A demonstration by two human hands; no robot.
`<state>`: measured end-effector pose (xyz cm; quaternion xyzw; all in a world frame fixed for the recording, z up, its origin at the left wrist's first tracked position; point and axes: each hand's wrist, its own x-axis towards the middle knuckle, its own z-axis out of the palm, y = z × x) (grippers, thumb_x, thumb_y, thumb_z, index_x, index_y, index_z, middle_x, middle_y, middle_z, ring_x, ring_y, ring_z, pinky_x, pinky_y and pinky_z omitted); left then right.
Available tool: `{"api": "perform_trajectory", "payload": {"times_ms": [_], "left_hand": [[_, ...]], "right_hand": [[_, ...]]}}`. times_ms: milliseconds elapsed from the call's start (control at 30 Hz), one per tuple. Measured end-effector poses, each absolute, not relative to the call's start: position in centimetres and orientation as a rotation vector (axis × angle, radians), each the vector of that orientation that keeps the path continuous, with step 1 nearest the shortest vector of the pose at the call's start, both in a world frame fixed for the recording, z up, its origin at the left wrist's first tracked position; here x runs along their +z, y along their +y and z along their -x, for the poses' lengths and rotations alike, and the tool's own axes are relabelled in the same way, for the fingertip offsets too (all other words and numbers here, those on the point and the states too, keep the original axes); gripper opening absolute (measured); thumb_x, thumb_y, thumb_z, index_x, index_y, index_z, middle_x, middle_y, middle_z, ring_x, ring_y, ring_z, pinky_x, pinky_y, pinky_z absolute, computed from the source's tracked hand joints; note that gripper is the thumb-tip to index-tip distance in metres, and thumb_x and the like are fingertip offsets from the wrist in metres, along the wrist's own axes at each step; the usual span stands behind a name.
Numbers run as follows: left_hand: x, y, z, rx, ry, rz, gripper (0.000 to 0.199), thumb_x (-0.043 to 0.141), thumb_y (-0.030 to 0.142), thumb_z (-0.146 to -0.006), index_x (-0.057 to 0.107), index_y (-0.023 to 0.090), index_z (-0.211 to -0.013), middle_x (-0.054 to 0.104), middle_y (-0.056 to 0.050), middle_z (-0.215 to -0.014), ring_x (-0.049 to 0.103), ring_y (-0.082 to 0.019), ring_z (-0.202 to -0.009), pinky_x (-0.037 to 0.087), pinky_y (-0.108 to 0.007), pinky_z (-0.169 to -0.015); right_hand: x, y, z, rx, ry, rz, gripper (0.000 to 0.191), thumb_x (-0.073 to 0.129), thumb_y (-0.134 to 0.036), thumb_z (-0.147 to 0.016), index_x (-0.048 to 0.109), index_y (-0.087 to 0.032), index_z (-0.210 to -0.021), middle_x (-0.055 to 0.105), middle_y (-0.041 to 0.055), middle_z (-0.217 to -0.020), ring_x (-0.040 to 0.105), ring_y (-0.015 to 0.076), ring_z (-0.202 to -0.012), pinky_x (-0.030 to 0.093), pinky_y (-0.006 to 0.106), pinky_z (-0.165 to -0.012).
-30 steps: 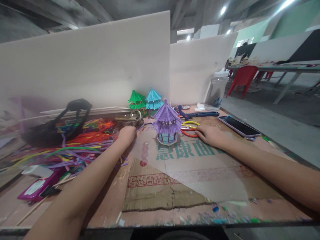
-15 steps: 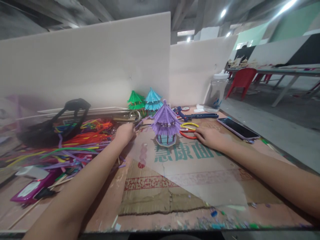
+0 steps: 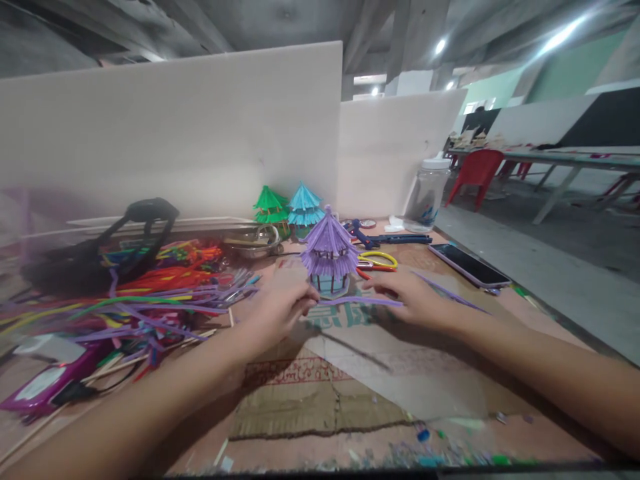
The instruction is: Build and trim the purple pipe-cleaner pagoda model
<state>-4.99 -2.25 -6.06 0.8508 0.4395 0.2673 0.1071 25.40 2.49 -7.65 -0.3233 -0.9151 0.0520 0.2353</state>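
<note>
From where I stand, the left hand [image 3: 283, 305] has thumb and fingers together, pinched on one end of a purple strip [image 3: 353, 301], which runs across just in front of the purple model [image 3: 330, 247]. The right hand [image 3: 415, 301] is at the strip's other end, fingers partly spread; I can't tell whether they close on it. The model stands upright on the cardboard [image 3: 320, 413], toward the table's [image 3: 207, 423] far edge, and the strip lies between it and the near edge. Both hands are so near the model that a careless knuckle could nudge it or tip it over. The strip looks soft and bendy, so a hard tug might kink it or pull it from the left fingertips. Beyond the right hand, a second purple strip [image 3: 453, 293] slants toward the right edge, where a sleeveless forearm could sweep it away. The scissors [image 3: 385, 254] sit close behind the right fingers, so reaching back blindly could knock them into the model's base.
</note>
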Motion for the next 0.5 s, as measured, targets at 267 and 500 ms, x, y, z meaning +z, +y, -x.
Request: {"api": "perform_trajectory", "payload": {"times_ms": [267, 500], "left_hand": [[-9.0, -0.6, 3.0, 0.676, 1.262, -2.229, 0.022, 0.052, 0.027, -0.092, 0.068, 0.020, -0.104, 0.074, -0.004, -0.097, 0.067, -0.018, -0.087, 0.051, -0.029, -0.080], [-6.7, 1.6, 8.4, 0.519, 1.615, -2.513, 0.026, 0.051, 0.027, -0.091, 0.073, 0.021, -0.103, 0.075, -0.007, -0.103, 0.068, -0.022, -0.096, 0.050, -0.032, -0.086]], "right_hand": [[-7.8, 0.9, -22.7, 0.599, -2.273, 1.013, 0.033, 0.046, -0.028, -0.094, 0.071, -0.018, -0.113, 0.073, 0.0053, -0.083, 0.065, 0.0178, -0.072, 0.050, 0.030, -0.068], [-10.1, 2.1, -23.8, 0.341, -2.391, 1.116, 0.028, 0.045, -0.029, -0.095, 0.069, -0.019, -0.106, 0.075, 0.0085, -0.103, 0.069, 0.0225, -0.092, 0.052, 0.033, -0.081]]}}
